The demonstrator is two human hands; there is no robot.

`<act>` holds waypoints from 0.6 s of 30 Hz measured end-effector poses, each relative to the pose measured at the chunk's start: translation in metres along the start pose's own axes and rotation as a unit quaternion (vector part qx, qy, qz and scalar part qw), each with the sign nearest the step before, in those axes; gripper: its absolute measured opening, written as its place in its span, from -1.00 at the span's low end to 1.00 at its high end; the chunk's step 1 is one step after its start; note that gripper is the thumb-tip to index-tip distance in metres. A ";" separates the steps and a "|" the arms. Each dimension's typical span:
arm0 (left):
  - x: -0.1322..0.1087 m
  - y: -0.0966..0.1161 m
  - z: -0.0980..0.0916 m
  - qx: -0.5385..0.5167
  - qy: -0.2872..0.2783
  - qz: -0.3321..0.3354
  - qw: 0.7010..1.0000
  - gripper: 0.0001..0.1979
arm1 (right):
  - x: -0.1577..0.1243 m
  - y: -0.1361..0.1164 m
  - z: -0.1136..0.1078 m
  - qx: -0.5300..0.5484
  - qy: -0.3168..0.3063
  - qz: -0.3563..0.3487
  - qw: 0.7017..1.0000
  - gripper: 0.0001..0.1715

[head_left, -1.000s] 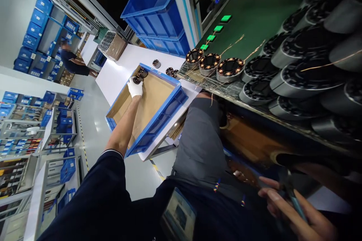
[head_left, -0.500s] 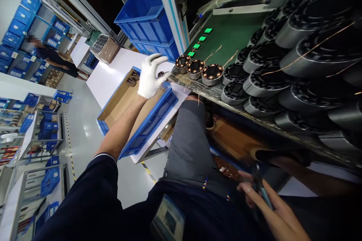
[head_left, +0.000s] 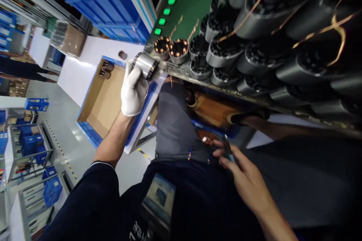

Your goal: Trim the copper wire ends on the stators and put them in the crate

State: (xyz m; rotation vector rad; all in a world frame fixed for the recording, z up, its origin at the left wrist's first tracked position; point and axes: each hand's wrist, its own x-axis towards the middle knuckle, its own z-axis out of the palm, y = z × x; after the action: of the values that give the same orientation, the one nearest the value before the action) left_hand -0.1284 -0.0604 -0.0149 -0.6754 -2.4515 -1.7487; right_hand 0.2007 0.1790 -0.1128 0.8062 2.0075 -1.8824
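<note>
My left hand (head_left: 132,96), in a white glove, is closed around a motor stator (head_left: 145,64), a silver ring with dark slotted ends. It is held tilted just off the bench's left end, above the blue tray (head_left: 85,123). Two stators with copper windings, a nearer one (head_left: 178,51) and one at the end (head_left: 161,46), stand beside it on the bench edge, with loose wire ends sticking up. Low in front of my body, my bare right hand (head_left: 244,171) grips small pliers (head_left: 227,150), slightly blurred; their jaws' state is unclear.
Stacked stators (head_left: 226,54) fill the right of the bench, some with long copper wires. Green lit buttons (head_left: 162,22) sit behind. Cardboard lines the blue tray, which holds a few small wound parts (head_left: 105,73). Blue crates (head_left: 113,7) stand behind; another person (head_left: 22,66) is at far left.
My left hand, open beside the row of stators before, now holds one, lifted off the bench. The view has shifted, and my right hand still holds the pliers.
</note>
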 end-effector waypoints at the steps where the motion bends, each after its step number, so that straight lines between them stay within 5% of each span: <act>1: -0.020 0.011 0.016 -0.076 -0.014 -0.039 0.996 -0.44 | -0.003 -0.010 0.003 -0.002 0.003 -0.022 1.000 -0.40; 4: -0.067 0.038 0.063 -0.191 -0.084 -0.029 0.978 -0.51 | -0.009 -0.043 0.008 -0.032 0.008 -0.140 0.990 -0.53; 8: -0.093 0.047 0.099 -0.179 -0.111 0.065 0.975 -0.29 | -0.011 -0.074 0.001 -0.053 0.038 -0.272 0.960 -0.46; 13: -0.099 0.037 0.102 -0.103 -0.155 0.146 0.972 -0.13 | -0.012 -0.085 -0.006 -0.059 0.055 -0.318 0.945 -0.44; 18: -0.105 0.038 0.094 0.004 -0.232 0.092 0.968 -0.17 | -0.010 -0.080 0.002 -0.027 0.085 -0.335 0.938 -0.54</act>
State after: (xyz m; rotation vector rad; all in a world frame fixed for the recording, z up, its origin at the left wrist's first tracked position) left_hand -0.0002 0.0019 -0.0455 -1.4019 -2.5517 -1.6590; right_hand 0.1637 0.1754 -0.0415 0.2786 2.6743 -2.1209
